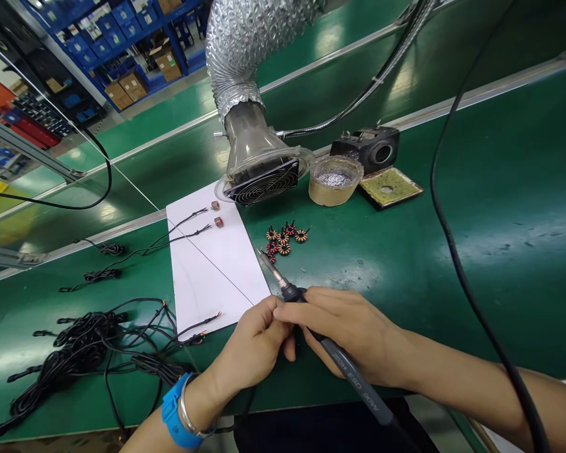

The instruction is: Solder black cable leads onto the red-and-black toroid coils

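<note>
My right hand [353, 330] grips a dark soldering iron [344, 368] like a pen, its metal tip [268, 264] pointing up-left toward a cluster of small copper-wound ring coils [283, 240]. My left hand [252, 343], with a blue watch and a bracelet on the wrist, is closed in a pinch right against the iron's collar; what its fingers hold is hidden. Both hands rest near the lower right corner of a white paper sheet [217, 270] on the green bench [453, 239].
A fume extractor fan [264, 182] on a silver duct stands behind the sheet. Beside it are a solder pot [334, 180], a sponge tray [389, 187] and a black iron stand [370, 148]. Black leads [85, 352] pile at left; two small coils with wires lie on the sheet.
</note>
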Tool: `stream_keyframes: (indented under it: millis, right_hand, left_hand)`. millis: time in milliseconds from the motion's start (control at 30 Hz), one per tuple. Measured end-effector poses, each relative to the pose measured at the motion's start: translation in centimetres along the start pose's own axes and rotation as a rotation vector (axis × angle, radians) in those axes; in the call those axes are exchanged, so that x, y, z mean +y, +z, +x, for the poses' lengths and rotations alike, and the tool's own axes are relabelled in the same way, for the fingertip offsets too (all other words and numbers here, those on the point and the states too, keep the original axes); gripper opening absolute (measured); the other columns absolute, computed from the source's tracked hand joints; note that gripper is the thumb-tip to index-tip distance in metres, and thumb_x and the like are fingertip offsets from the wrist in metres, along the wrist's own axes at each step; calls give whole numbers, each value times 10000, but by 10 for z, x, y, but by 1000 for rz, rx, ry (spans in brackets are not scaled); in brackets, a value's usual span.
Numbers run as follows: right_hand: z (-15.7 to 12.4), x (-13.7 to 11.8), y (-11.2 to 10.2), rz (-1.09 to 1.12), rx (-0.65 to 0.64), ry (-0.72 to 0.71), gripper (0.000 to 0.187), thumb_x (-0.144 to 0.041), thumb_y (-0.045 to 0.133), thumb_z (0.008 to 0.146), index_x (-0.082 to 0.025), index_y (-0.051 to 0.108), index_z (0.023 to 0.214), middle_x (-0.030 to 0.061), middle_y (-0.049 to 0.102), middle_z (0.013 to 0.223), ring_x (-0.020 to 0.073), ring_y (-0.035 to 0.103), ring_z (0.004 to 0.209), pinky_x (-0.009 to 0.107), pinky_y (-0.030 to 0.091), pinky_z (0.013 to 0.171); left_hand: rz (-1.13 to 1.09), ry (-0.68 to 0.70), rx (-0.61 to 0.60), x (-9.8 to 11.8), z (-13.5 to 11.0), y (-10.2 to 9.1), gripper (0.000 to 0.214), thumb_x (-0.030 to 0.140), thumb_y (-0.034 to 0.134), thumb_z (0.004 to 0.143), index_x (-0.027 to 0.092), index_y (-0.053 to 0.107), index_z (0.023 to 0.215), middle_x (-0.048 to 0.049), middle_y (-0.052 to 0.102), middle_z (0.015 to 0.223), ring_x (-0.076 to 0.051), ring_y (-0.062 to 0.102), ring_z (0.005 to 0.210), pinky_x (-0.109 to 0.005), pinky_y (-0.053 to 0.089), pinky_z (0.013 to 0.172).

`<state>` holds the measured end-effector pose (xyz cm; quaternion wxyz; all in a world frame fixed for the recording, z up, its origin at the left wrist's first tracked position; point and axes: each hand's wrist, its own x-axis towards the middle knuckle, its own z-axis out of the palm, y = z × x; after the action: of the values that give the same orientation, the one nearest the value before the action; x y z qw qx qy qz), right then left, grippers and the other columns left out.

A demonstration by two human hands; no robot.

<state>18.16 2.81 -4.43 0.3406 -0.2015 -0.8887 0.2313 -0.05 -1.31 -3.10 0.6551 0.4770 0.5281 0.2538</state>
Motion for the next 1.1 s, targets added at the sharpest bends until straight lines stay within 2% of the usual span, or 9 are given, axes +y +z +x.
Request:
stream_keyframes:
  millis: [67,167,267,333,500,667,867,1000,1100]
  right_hand:
    - [1,0,-3,4,-17,-23,381,-58,385,821,-199,499,1157,-22,484,665,145,430,587,255,328,526]
    - [-1,0,-7,-3,40,-7,341,-72,404,850,-205,521,1141,-20,493,671,143,439,590,256,323,526]
    - [-3,2,-12,26,124,71,347,-68,464,836,-203,522,1150,-4,565,731,138,487,630,249,384,570]
    - [-5,3,-13,49,124,87,368,-61,483,810,-197,515,1150,8,599,776,140,512,656,250,414,593]
    - [-5,8,-2,18,56,61,381,-61,472,808,-202,536,1156,-4,577,736,145,519,634,251,395,552]
    - [0,9,10,39,168,151,322,-59,451,844,-197,549,1118,21,645,858,146,589,737,263,472,666]
    - [-2,3,3,29,183,139,337,-61,475,816,-179,554,1122,24,629,800,157,563,687,281,487,627]
    - [-8,-2,-4,75,317,93,346,-25,477,850,-177,570,1146,26,669,816,138,594,668,265,501,619]
    - [-17,-6,-9,152,463,104,416,-33,511,867,-178,551,1254,29,680,847,132,613,677,261,509,613]
  left_hand:
    - [-31,-14,-13,1,1,0,302,406,465,949,185,465,743,44,503,547,-106,417,559,-243,315,584]
    - [-95,-28,31,3,1,1,256,386,501,917,193,452,756,69,475,504,-89,346,491,-227,268,533]
    - [-114,-55,99,4,0,3,205,350,516,882,198,449,762,81,466,482,-80,302,452,-220,238,505]
    - [-101,-44,123,4,-1,4,181,320,507,874,199,446,754,82,458,475,-82,316,459,-220,243,508]
    - [-84,15,143,1,0,6,183,291,457,911,196,433,756,87,445,479,-81,331,477,-223,281,538]
    - [-67,32,192,-3,4,9,142,236,442,901,197,438,765,89,448,482,-83,348,477,-220,291,530]
    - [-57,32,237,-2,4,12,151,229,459,884,197,436,738,97,413,471,-74,322,456,-209,264,495]
    - [-37,2,252,1,4,13,154,250,474,868,198,442,726,101,388,463,-69,287,435,-201,219,448]
    - [-13,-10,267,1,5,12,136,247,478,847,198,454,722,102,379,456,-67,276,424,-196,202,427]
